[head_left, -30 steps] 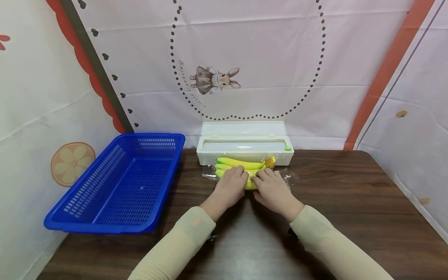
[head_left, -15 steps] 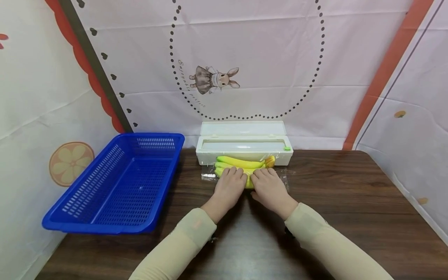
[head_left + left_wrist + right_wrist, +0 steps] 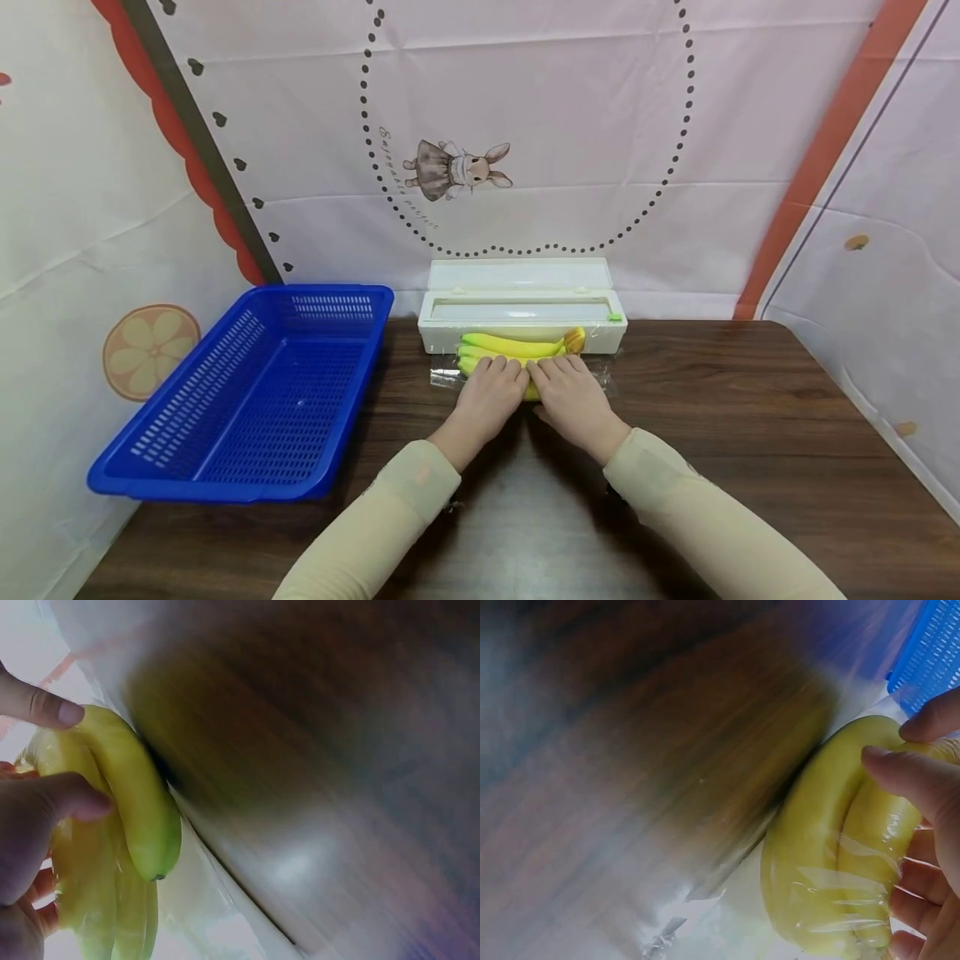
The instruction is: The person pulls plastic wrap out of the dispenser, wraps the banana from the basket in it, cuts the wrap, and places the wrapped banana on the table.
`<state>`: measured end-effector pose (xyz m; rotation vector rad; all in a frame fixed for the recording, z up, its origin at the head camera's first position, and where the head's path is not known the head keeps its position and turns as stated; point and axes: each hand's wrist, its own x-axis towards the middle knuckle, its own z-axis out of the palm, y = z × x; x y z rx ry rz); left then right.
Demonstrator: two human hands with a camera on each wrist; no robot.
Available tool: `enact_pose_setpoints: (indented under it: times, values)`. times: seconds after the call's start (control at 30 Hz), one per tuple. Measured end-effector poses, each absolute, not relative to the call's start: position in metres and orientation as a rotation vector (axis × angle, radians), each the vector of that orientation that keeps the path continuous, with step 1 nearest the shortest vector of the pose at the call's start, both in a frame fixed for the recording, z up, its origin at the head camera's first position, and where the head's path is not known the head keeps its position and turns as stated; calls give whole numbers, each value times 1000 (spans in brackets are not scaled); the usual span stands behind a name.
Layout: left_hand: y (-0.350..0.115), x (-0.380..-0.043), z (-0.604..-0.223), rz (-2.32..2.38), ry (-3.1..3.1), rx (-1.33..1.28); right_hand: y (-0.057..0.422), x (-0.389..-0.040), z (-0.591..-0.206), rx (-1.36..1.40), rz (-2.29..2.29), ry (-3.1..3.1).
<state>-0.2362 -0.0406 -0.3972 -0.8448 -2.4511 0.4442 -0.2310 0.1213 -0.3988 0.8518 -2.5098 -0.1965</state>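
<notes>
A bunch of yellow bananas (image 3: 513, 344) with green tips lies on clear plastic wrap (image 3: 446, 377) in the middle of the table. My left hand (image 3: 489, 393) grips the left part of the bunch, thumb on the near side and fingers over the top. Beside it my right hand (image 3: 573, 400) holds the right part in the same way, the two hands nearly touching. In the right wrist view, shiny film covers the bananas (image 3: 810, 855). The left wrist view shows the left thumb (image 3: 79, 796) against the bananas (image 3: 146, 802). Both hands hide the front of the bunch.
Right behind the bananas stands a white plastic wrap dispenser (image 3: 442, 337), its lid (image 3: 517, 273) raised and a green slider (image 3: 615, 317) at its right end. A blue basket (image 3: 330, 450) stands at the left on the dark wooden table (image 3: 750, 433). Printed cloth (image 3: 600, 125) surrounds the table.
My right hand has shifted slightly left, closer to the left hand, and its fingers now cover more of the bananas. The left hand stays nearly in place.
</notes>
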Motion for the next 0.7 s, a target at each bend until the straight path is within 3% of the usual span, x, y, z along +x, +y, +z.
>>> enact_pose_setpoints:
  times: [0.7]
  values:
    - [-46,-240,-399,429,-2371,-898,122,-252,-388,979,-296,-2392]
